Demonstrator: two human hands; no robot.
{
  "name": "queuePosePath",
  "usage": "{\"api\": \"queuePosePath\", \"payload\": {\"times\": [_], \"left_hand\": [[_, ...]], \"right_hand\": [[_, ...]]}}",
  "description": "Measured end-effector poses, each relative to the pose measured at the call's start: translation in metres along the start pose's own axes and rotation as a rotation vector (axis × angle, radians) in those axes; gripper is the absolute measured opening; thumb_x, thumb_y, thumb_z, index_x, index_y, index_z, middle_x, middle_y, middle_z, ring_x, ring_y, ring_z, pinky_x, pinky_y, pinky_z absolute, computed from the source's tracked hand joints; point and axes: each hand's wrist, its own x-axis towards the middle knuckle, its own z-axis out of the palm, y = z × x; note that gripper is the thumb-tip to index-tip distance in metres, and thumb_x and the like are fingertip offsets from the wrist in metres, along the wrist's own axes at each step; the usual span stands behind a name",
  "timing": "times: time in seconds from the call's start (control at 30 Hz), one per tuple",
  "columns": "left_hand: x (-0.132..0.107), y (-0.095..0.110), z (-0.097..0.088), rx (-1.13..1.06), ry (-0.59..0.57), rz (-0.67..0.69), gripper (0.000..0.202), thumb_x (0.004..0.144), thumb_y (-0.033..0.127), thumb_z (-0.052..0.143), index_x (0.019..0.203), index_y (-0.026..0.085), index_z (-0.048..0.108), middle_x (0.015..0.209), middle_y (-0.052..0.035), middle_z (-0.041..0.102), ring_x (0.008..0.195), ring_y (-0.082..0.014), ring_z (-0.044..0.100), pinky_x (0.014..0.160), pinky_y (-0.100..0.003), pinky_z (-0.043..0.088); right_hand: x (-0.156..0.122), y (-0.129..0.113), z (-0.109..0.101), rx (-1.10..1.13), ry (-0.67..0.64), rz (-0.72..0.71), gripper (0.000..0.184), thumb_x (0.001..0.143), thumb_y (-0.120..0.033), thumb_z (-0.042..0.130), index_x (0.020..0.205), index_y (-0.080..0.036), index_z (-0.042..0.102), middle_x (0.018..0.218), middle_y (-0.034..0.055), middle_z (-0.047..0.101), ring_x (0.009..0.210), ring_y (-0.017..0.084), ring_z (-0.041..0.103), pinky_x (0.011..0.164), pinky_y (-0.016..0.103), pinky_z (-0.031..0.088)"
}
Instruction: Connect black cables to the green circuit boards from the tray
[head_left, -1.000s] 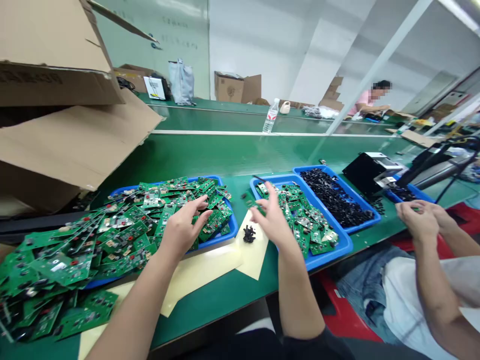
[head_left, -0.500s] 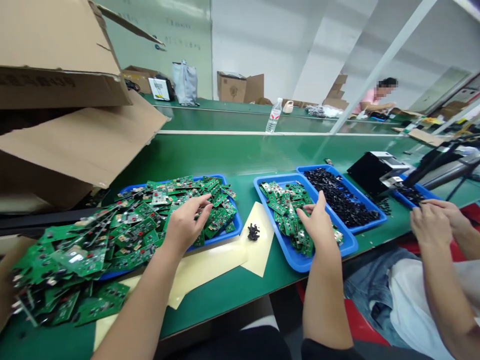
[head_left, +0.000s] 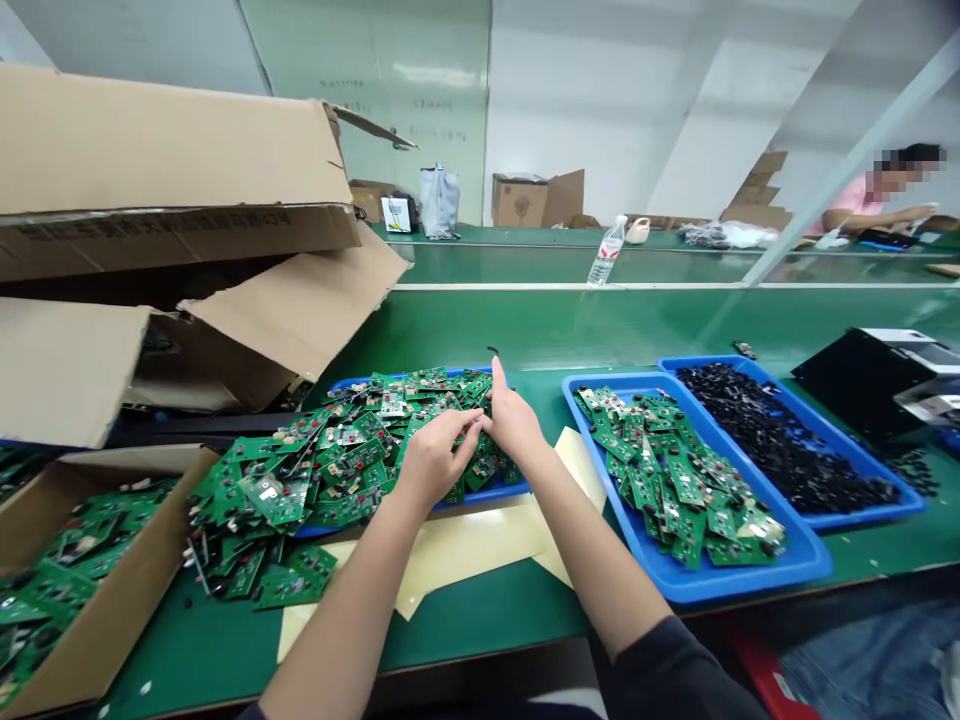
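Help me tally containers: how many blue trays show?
3 plainly: left tray under heaped boards; middle tray holding more boards; right tray of black parts. Others may be partly hidden.

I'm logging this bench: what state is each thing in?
Left hand: fingers bent, any grip unclear
Right hand: index finger extended, any grip unclear
Left blue tray: heaped with circuit boards, overflowing
Middle blue tray: holding circuit boards
Right blue tray: holding black parts
Large cardboard box: open, flaps out
Small cardboard box: open, holding circuit boards
Bottle: standing
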Motion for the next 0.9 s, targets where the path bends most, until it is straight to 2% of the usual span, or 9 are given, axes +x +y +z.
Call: {"api": "queuePosePath", "payload": {"times": [0.1, 0.2, 0.37, 0.5, 0.6, 0.67, 0.73, 0.83, 0.9], "left_hand": [[0.0, 0.0, 0.001, 0.001, 0.008, 0.008, 0.021, 0.091, 0.022, 0.045, 0.102, 0.015, 0.061, 0.085, -0.0067, 0.069, 0.075, -0.0158, 0.064, 0.07, -0.028, 0.052], [-0.001, -0.001, 0.002, -0.004, 0.02, -0.004, 0.02, 0.09, 0.021, 0.046, 0.101, 0.014, 0.061, 0.085, -0.0074, 0.068, 0.077, -0.0164, 0.064, 0.071, -0.029, 0.053], [-0.001, 0.004, 0.004, 0.064, 0.05, 0.018, 0.028, 0.087, 0.023, 0.051, 0.114, 0.015, 0.055, 0.107, -0.0122, 0.063, 0.103, -0.0218, 0.059, 0.088, -0.038, 0.051], [-0.004, 0.011, 0.007, 0.203, 0.076, 0.136, 0.05, 0.085, 0.025, 0.053, 0.132, 0.012, 0.039, 0.13, -0.0195, 0.05, 0.125, -0.0286, 0.044, 0.102, -0.048, 0.04], [-0.006, 0.014, 0.01, 0.233, 0.052, 0.16, 0.046, 0.089, 0.016, 0.042, 0.134, 0.013, 0.037, 0.122, -0.0166, 0.057, 0.119, -0.0254, 0.05, 0.103, -0.048, 0.038], [-0.007, 0.015, 0.01, 0.186, 0.016, 0.11, 0.042, 0.089, 0.013, 0.035, 0.13, 0.013, 0.042, 0.113, -0.0141, 0.061, 0.108, -0.0228, 0.056, 0.099, -0.046, 0.041], [-0.006, 0.016, 0.01, 0.079, 0.002, 0.001, 0.036, 0.09, 0.016, 0.034, 0.122, 0.012, 0.05, 0.105, -0.0133, 0.063, 0.1, -0.0223, 0.057, 0.093, -0.043, 0.045], [-0.002, 0.02, 0.007, -0.211, 0.009, -0.272, 0.031, 0.09, 0.024, 0.036, 0.106, 0.012, 0.06, 0.092, -0.0104, 0.062, 0.088, -0.0208, 0.058, 0.081, -0.036, 0.048], [0.001, 0.021, 0.004, -0.472, 0.005, -0.481, 0.029, 0.087, 0.024, 0.038, 0.098, 0.013, 0.063, 0.082, -0.0064, 0.059, 0.077, -0.0174, 0.058, 0.074, -0.032, 0.049]], "right_hand": [[-0.001, 0.006, 0.002, 0.097, 0.036, 0.02, 0.083, 0.079, -0.013, 0.054, 0.146, -0.011, 0.005, 0.097, 0.0129, 0.068, 0.086, 0.026, 0.066, 0.078, 0.037, 0.05], [-0.005, 0.015, -0.001, 0.168, 0.152, 0.06, 0.079, 0.078, -0.01, 0.049, 0.146, -0.01, 0.009, 0.083, 0.0099, 0.069, 0.077, 0.025, 0.066, 0.074, 0.038, 0.05], [-0.024, 0.019, -0.025, 0.486, 0.383, 0.035, 0.078, 0.077, -0.013, 0.05, 0.145, -0.013, 0.013, 0.073, 0.0035, 0.066, 0.065, 0.019, 0.063, 0.066, 0.033, 0.052], [-0.046, 0.002, -0.044, 0.765, 0.306, -0.022, 0.079, 0.077, -0.018, 0.054, 0.145, -0.017, 0.013, 0.075, 0.0023, 0.066, 0.067, 0.017, 0.063, 0.064, 0.03, 0.054], [-0.056, -0.01, -0.047, 0.871, 0.168, -0.072, 0.08, 0.077, -0.02, 0.056, 0.145, -0.017, 0.014, 0.076, 0.001, 0.066, 0.07, 0.016, 0.064, 0.068, 0.03, 0.055], [-0.057, -0.012, -0.045, 0.906, 0.136, -0.071, 0.075, 0.078, -0.022, 0.058, 0.143, -0.017, 0.019, 0.077, 0.0011, 0.066, 0.071, 0.016, 0.063, 0.07, 0.031, 0.055], [-0.054, -0.007, -0.041, 0.942, 0.205, -0.047, 0.063, 0.079, -0.025, 0.059, 0.137, -0.02, 0.032, 0.082, 0.0026, 0.066, 0.075, 0.016, 0.063, 0.07, 0.031, 0.054], [-0.048, 0.005, -0.035, 1.038, 0.367, -0.011, 0.033, 0.079, -0.029, 0.061, 0.111, -0.021, 0.055, 0.09, 0.0048, 0.064, 0.084, 0.017, 0.063, 0.073, 0.033, 0.054], [-0.046, 0.013, -0.031, 1.109, 0.398, 0.003, 0.019, 0.078, -0.031, 0.063, 0.093, -0.021, 0.061, 0.089, 0.0044, 0.064, 0.085, 0.017, 0.062, 0.075, 0.033, 0.053]]}}
